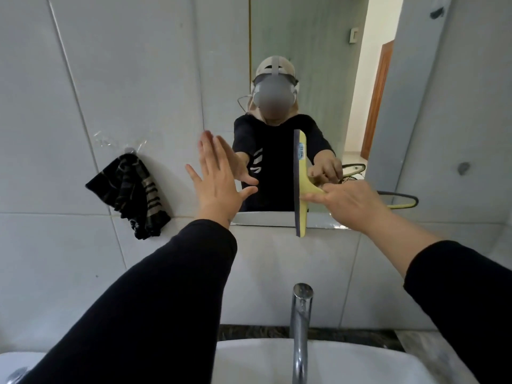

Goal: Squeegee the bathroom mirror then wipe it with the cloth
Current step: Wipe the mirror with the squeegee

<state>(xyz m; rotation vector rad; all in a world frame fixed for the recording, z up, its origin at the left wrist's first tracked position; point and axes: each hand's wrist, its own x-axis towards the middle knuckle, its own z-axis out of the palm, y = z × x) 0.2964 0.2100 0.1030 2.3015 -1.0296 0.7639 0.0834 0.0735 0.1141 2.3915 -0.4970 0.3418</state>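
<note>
while gripped by right hand (pixel 350 202), squeegee (pixel 300 184) upright on mirror (pixel 318 65)

Single head-worn wide-angle view, looking forward and slightly down, close to the wall. Mirror (pixel 318 79) fills far centre and right, tiled wall (pixel 124 79) far left, sink (pixel 346 361) and tap (pixel 300 328) near bottom; strong edge distortion.
</note>
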